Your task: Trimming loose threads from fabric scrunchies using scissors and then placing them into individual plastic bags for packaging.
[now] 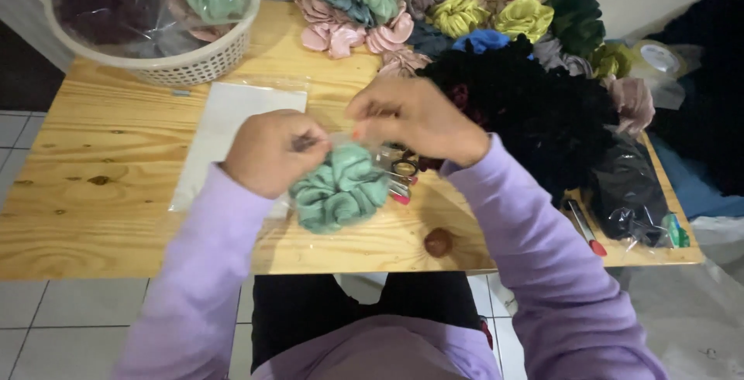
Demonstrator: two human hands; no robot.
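A green scrunchie point(339, 188) hangs just above the near half of the wooden surface point(116, 186), inside a clear bag point(364, 147) whose upper edge is held between the two hands. The left hand point(273, 151) is curled into a fist at the bag's left top corner, its grip pinching the plastic. The right hand point(415, 116) is just beside it on the right, fingers pressed together on the bag's other corner. Both arms wear lilac sleeves point(535, 256).

Under the right hand, partly hidden by the bag, lie small scissors point(403, 172) with dark loops and a red tip. To the left of the hands a stack of flat clear bags point(225, 128) rests on the surface. A dark knot point(439, 241) in the wood shows near the front edge.

To the right a big pile of black scrunchies point(535, 109) covers the surface, with a dark bagged bundle point(628, 190) and a red-capped pen point(585, 227) near the right front corner. Along the far edge lie loose scrunchies in pink point(341, 33), teal, grey, yellow-green point(496, 16), blue and dark green. A white basket point(198, 58) at the far left corner holds more bagged scrunchies. A tape roll point(659, 58) sits at the far right.
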